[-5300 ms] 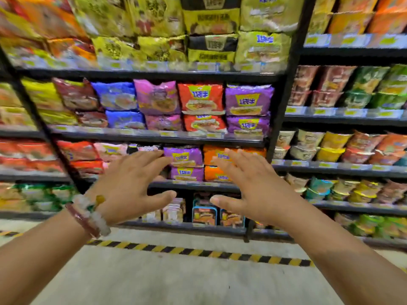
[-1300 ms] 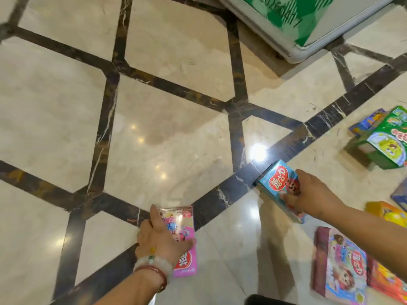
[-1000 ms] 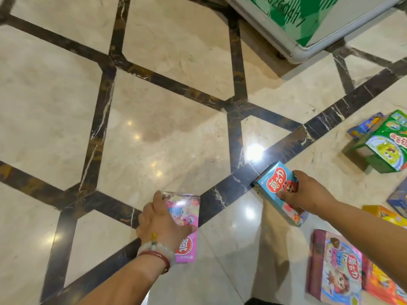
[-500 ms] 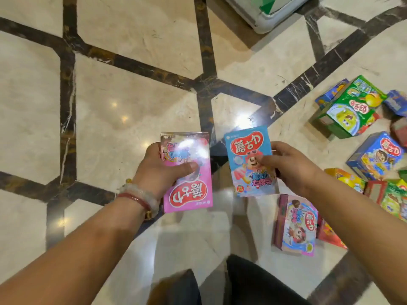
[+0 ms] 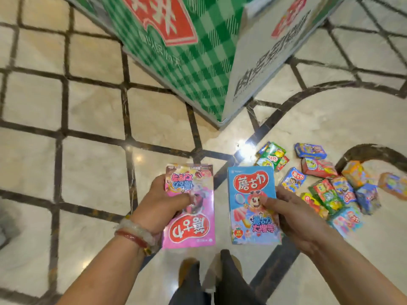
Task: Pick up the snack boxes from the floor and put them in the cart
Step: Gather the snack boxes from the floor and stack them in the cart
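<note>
Snack boxes, head view: pink box (image 5: 190, 208) held in left hand (image 5: 164, 203), thumb across front face, fingers curled behind; print upside down to camera. Blue box (image 5: 253, 205) in right hand (image 5: 293, 216), thumb on front, fingers wrapped round right edge. Both boxes off the floor (image 5: 92, 164), side by side, not touching. Remaining boxes (image 5: 326, 186) in loose pile on floor to the right, some overlapping. Green checked stand (image 5: 187, 53) ahead, its corner base on floor. Cart not in frame; can't tell where it is.

Step in hand (judgement): carry pair to cart. Approx. two boxes lifted, pile left, so early in task. To do well: keep thumb-and-finger pinch firm w/o crushing card faces, hold boxes apart so they don't knock, locate cart before moving, lower in flat rather than drop. Glossy floor, mind footing near pile.
</note>
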Demonstrator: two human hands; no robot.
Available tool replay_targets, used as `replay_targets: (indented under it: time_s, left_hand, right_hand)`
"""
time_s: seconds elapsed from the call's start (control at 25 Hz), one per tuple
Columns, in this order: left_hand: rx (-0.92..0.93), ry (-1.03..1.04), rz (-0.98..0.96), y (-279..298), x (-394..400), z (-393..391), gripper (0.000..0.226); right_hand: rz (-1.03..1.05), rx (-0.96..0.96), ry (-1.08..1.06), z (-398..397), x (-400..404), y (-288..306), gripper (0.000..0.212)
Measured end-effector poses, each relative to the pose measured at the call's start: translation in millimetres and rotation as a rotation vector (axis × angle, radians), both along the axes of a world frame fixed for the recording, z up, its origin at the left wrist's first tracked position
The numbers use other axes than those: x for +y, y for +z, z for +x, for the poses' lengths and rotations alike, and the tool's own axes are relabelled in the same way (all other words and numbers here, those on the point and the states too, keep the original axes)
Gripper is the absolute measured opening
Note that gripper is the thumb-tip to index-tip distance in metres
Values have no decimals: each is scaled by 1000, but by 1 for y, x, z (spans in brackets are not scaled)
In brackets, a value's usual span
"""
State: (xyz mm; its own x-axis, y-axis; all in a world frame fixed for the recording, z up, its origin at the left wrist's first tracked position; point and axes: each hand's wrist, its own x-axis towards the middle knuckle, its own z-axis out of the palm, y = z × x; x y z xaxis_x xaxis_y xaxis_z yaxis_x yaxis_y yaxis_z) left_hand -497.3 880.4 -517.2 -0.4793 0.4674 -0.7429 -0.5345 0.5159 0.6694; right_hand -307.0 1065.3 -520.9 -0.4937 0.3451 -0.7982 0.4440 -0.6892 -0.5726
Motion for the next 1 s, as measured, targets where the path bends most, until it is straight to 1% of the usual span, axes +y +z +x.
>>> replay_targets:
  time_s: [0.04,0.08,0.12,0.16,0.2,0.28,0.32,0.36,0.48,0.64,0.76,0.92,1.0]
  left_hand:
    - [5,-2,25,43,2,1,78]
    - [16,-2,53,83,4,3,74]
    - [41,4,73,120,5,3,68]
    - [57,5,94,151,7,5,60]
    - [75,2,118,184,7,8,53]
    - [99,-16,181,230,4,14,41]
    - [106,-28,211,249,1,17,35]
    - [111,-45,242,263,-1,18,29]
    - [128,-132,310,288,-8,24,25]
    - [35,-326,347,320,-16,25,39]
    - [-7,-441,389,342,-19,32,29]
    - [-43,-740,375,354,-19,67,42]
    - [-84,-882,374,357,-20,97,46]
  right_hand:
    - [-9,38,-11,1,-4,37,56]
    - [-10,78,-13,3,-8,72,65]
    - [15,113,-11,4,-11,106,76]
    - [46,141,-16,6,-14,136,79]
    - [86,160,-23,10,-18,169,69]
    - [166,212,-60,17,-27,220,30]
    - [210,225,-87,22,-32,241,16]
    - [259,226,-125,27,-37,257,10]
    - [389,211,-255,51,-61,290,10]
    - [449,178,-479,78,-110,323,11]
    - [464,174,-640,98,-155,343,12]
    - [466,82,-903,141,-219,351,10]
    - [469,37,-1011,166,-248,354,15]
